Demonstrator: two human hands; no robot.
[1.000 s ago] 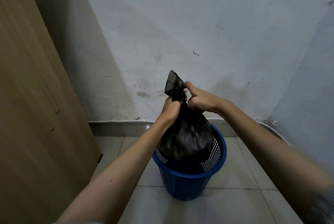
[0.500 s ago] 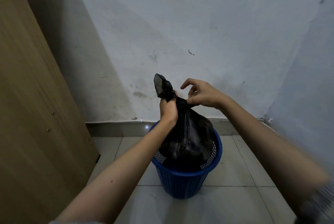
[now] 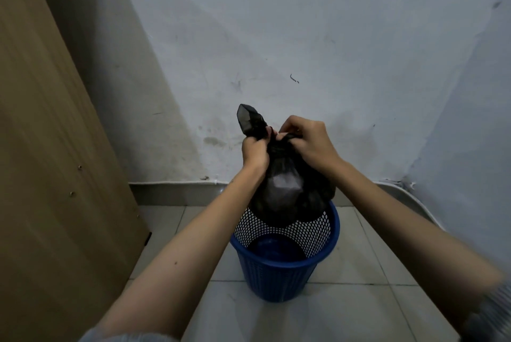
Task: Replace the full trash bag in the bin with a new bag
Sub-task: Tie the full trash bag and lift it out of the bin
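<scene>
While the left hand (image 3: pixel 255 149) is clenched round the twisted neck of the black trash bag (image 3: pixel 287 189), its loose tail poking up, the right hand (image 3: pixel 309 142) pinches the gathered plastic just beside it; the bag hangs over the far rim of the blue bin (image 3: pixel 279 278), its bottom apparently clear of the mesh. Should the thin plastic tear at the neck, or the knot be left half-made, the load could drop and spill on the floor tiles (image 3: pixel 359 314). I count one bag, one bin, two hands; no new bag in sight.
</scene>
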